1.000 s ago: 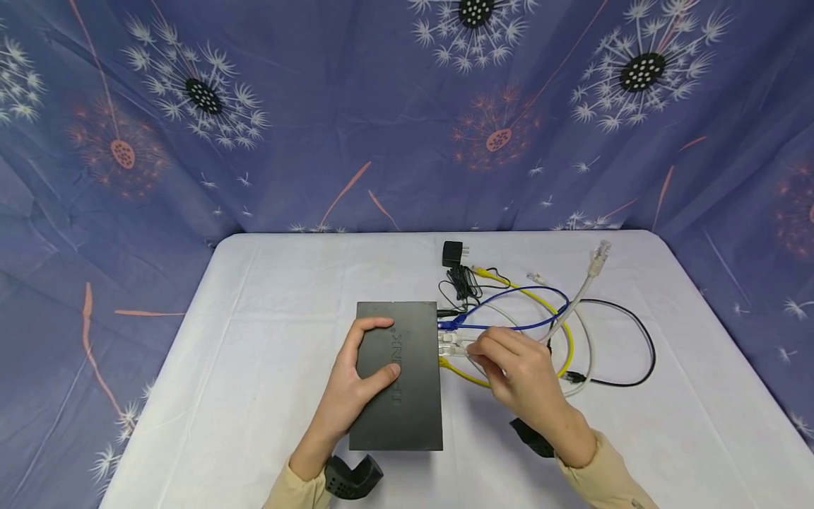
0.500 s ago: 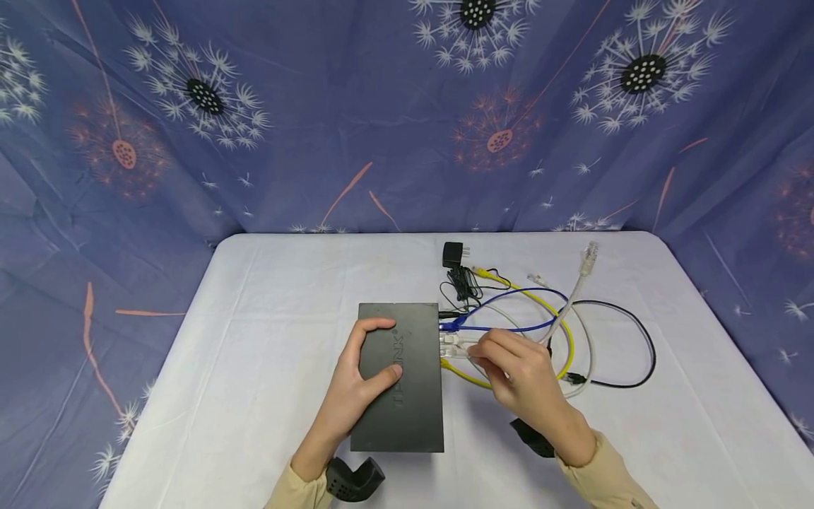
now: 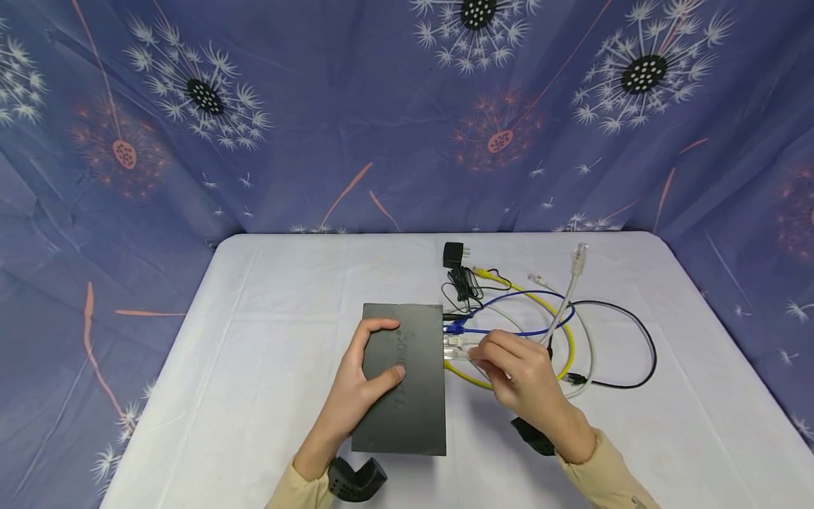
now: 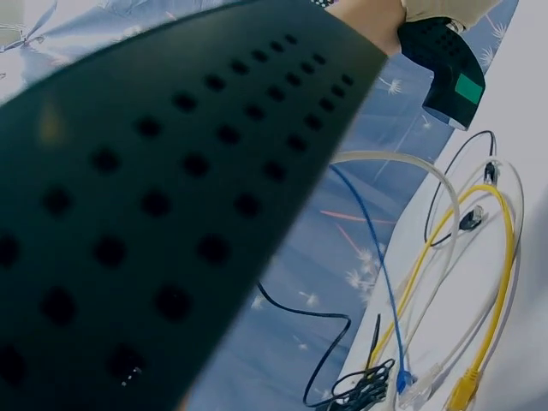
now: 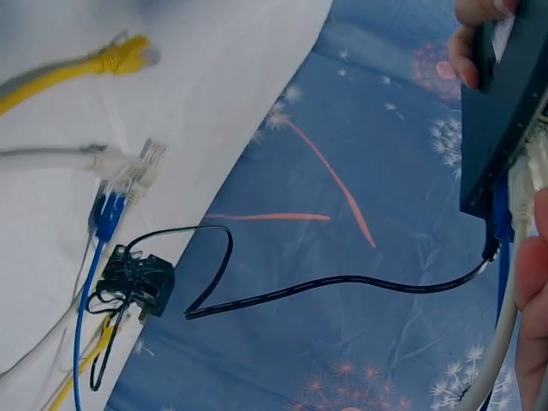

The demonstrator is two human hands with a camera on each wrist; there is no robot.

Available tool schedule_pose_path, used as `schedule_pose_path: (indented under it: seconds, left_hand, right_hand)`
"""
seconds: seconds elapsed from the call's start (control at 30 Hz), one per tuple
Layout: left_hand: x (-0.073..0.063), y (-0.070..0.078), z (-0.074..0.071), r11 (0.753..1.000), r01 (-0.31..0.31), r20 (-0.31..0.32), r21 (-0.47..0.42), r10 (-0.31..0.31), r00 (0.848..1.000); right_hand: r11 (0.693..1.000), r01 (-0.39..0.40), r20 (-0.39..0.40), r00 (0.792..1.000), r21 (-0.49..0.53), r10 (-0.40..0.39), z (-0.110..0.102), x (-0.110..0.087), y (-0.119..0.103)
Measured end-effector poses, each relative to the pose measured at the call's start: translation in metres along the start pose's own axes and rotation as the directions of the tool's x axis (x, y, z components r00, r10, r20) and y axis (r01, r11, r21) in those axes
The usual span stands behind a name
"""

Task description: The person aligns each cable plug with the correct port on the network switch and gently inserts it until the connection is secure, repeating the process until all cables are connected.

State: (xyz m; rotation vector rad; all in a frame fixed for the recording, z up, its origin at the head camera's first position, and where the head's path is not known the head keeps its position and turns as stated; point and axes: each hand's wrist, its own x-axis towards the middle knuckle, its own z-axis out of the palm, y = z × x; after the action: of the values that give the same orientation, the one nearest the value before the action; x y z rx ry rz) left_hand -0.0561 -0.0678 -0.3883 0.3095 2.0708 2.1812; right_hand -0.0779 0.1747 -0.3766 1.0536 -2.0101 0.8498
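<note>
My left hand [image 3: 356,378] grips a black network switch [image 3: 420,417] from its left side, with the thumb on the top face. My right hand [image 3: 524,371] pinches a white network cable at its clear plug [image 3: 454,354], at the switch's right-side port row. Beside it on that side are another clear plug [image 3: 453,340], a blue plug [image 3: 455,327], a yellow cable [image 3: 470,380] and a black power lead [image 3: 454,316]. The white cable's free plug [image 3: 579,259] stands up beyond my right hand. How deep the pinched plug sits, I cannot tell.
A power adapter [image 3: 453,254] with bundled cord lies behind, on the white-covered table [image 3: 286,283]. Loose plug ends, yellow [image 3: 480,271] and black [image 3: 575,378], lie among looped cables at the right. A dark perforated panel [image 4: 154,205] blocks much of the left wrist view.
The switch and my left hand have shifted slightly right. The white cable's raised free plug has swung left, and the blue cable has moved a little right. My right hand has barely moved.
</note>
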Motion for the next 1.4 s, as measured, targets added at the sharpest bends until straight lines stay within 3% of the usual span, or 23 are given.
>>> schedule_pose_path:
  seconds: [0.5, 0.93, 1.4]
  left_hand:
    - [0.004, 0.000, 0.001, 0.999, -0.040, 0.008, -0.024, 0.040, 0.999]
    - [0.010, -0.003, -0.003, 0.998, -0.051, -0.045, -0.028, 0.050, 0.998]
    - [0.014, -0.004, -0.013, 0.998, -0.059, -0.117, -0.027, 0.056, 0.992]
  right_hand:
    - [1.000, -0.005, -0.010, 1.000, -0.026, 0.005, -0.003, -0.001, 0.000]
    - [0.997, -0.067, 0.036, 0.997, -0.042, 0.068, -0.005, -0.005, 0.003]
    - [0.997, -0.067, -0.130, 0.989, 0.047, 0.073, -0.011, -0.003, 0.001]
